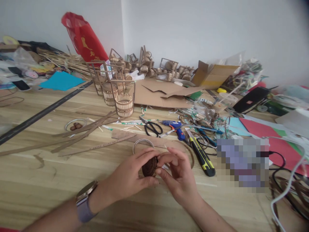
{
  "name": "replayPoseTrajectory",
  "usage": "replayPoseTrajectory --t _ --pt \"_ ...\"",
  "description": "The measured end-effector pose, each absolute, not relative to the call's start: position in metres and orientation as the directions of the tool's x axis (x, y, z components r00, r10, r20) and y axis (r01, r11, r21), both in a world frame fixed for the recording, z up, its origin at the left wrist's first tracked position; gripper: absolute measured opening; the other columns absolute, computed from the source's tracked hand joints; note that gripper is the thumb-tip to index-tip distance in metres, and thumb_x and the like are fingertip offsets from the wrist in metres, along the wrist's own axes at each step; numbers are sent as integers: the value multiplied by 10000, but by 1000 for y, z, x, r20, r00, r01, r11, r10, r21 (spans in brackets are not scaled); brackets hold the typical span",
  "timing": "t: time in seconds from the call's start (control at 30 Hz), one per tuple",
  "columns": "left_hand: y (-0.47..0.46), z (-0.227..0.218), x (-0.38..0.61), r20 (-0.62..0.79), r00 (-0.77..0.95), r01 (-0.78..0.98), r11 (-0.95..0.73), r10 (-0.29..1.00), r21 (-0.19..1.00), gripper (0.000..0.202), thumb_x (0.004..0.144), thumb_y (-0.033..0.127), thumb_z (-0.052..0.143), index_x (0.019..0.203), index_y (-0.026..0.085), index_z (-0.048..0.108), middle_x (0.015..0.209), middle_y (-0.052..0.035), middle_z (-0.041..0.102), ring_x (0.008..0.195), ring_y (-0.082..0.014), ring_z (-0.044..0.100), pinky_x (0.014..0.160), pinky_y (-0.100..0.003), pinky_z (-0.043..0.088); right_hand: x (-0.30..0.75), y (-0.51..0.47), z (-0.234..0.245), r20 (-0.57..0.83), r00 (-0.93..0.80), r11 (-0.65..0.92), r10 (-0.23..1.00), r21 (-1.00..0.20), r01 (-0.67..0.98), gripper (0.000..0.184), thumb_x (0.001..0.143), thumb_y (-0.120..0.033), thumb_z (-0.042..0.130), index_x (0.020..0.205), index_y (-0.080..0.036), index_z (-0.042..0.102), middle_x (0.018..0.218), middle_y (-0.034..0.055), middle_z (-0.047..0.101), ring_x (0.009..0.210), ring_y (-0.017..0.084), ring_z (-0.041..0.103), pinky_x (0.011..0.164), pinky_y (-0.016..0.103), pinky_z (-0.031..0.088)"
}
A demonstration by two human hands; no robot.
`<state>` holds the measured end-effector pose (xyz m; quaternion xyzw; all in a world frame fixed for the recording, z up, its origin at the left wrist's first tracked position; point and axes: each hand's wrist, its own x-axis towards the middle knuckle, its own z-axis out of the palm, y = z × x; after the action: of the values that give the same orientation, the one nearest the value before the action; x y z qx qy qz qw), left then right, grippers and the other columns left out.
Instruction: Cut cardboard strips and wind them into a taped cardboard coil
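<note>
My left hand (129,170), with a watch on its wrist, is closed around a dark brown round piece (149,167) with coiled rings on its face. The thumb supports it from below and the fingers wrap over the top. At the piece's right edge, my right hand (177,177) has its thumb and index finger pinched together. Whatever sits between those fingertips is too small to make out. Just behind the hands lies a pale ring (143,140). A yellow and black box cutter (201,154) rests to the right of my right hand.
Beyond the hands are black-handled scissors (153,127), a blue glue gun (177,127) and brown strips (96,129). Small slatted baskets (124,104) with tall handles stand farther back, beside cardboard sheets (159,93). Coloured paper (263,129) and cables (293,177) lie to the right.
</note>
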<state>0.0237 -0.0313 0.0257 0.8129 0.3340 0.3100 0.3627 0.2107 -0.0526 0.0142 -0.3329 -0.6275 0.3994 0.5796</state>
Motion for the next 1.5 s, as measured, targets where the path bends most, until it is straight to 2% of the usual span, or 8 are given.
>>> replayPoseTrajectory --t 0.13,0.33,0.47,0.57,0.67,0.77,0.87,1.5 --pt "-34 29 26 288 578 294 -524 763 799 553 906 444 655 1396 253 483 1445 -121 534 1313 -297 513 1101 -455 420 210 -53 14 469 -75 467 880 -883 -53 499 881 -187 714 1278 -399 500 815 -48 689 828 158 673 841 332 511" --pt "-38 25 30 232 537 317 -448 811 836 592 944 462 583 1452 229 389 1443 -146 533 1299 -304 527 1090 -477 425 209 -53 14 509 -47 508 860 -861 -35 448 893 -216 704 1263 -387 520 825 -34 698 792 162 682 807 334 524" --pt "-39 24 32 237 510 311 -434 827 846 503 942 428 582 1383 226 445 1396 -136 559 1273 -291 537 1069 -450 446 209 -53 15 493 -59 489 868 -869 -72 401 895 -234 705 1234 -393 560 823 -30 692 780 162 665 798 333 516" --pt "-40 27 31 236 510 313 -434 827 845 484 933 416 590 1361 226 469 1368 -130 573 1250 -290 548 1062 -444 449 214 -51 18 401 -21 391 916 -902 -182 297 866 -309 740 1142 -355 641 824 -15 654 792 159 622 761 302 498" --pt "-40 30 30 219 526 327 -433 822 840 510 926 430 594 1377 230 466 1370 -134 573 1224 -295 566 1053 -448 456 218 -47 21 177 17 172 984 -921 -349 186 787 -393 803 915 -290 715 818 -12 602 756 142 550 709 262 462" --pt "-40 30 29 228 539 321 -447 811 835 520 924 435 601 1379 226 462 1384 -136 563 1238 -295 558 1055 -436 458 219 -46 24 -12 -96 -57 995 -873 -485 218 711 -404 854 783 -249 718 768 -14 568 724 137 503 685 250 432" --pt "-39 29 29 270 547 291 -482 792 826 517 930 414 612 1383 228 447 1388 -125 559 1266 -283 538 1070 -411 446 217 -47 26 -93 -191 -183 977 -826 -533 236 668 -393 881 755 -242 722 745 -15 576 718 140 489 684 250 415" --pt "-36 22 30 399 546 272 -606 737 747 556 930 439 631 1415 284 407 1395 -90 553 1274 -262 525 1084 -384 431 215 -47 26 -229 -234 -323 945 -769 -551 264 614 -357 922 701 -193 735 678 -32 588 654 96 474 643 208 379"
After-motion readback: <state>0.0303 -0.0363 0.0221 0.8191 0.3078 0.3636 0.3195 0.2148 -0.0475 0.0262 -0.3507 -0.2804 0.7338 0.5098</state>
